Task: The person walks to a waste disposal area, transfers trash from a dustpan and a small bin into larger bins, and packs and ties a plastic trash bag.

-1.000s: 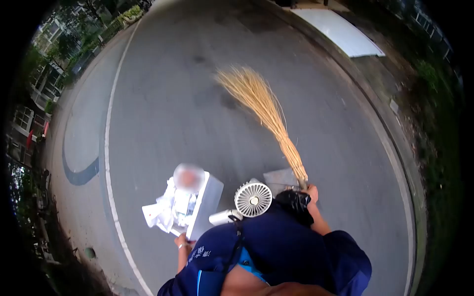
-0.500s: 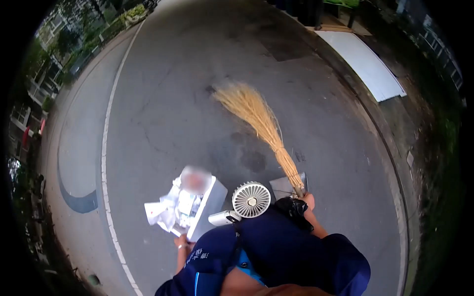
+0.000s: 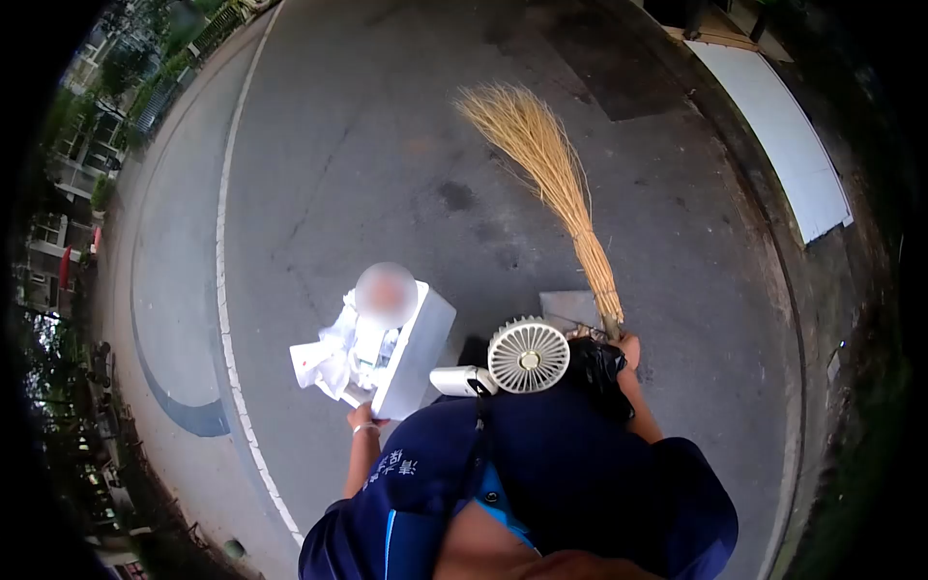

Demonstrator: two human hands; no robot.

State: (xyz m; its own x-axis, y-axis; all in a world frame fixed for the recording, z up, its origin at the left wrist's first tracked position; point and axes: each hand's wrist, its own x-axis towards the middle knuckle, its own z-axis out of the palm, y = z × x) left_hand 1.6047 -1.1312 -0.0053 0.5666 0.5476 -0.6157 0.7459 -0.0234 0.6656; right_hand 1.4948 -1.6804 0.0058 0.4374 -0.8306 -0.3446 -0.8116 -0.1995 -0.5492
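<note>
My left hand (image 3: 363,416) is closed on the near edge of a white foam box (image 3: 421,338), tilted on its side toward the left. White crumpled plastic (image 3: 329,358) and other litter fill it, and one round patch is blurred. My right hand (image 3: 627,350) grips the handle of a straw broom (image 3: 551,169), whose bristles fan out ahead and upward. Beside that hand hangs a black plastic bag (image 3: 601,372). A grey dustpan-like panel (image 3: 568,306) shows just past the bag; what holds it is hidden.
A white handheld fan (image 3: 529,356) hangs on a strap at my chest. Grey road (image 3: 387,193) stretches ahead, with a white line (image 3: 224,251) on the left. To the right run a kerb and a long white board (image 3: 773,135).
The view has shifted forward along the road. Broom and foam box both sit higher in the picture, still in the same hands.
</note>
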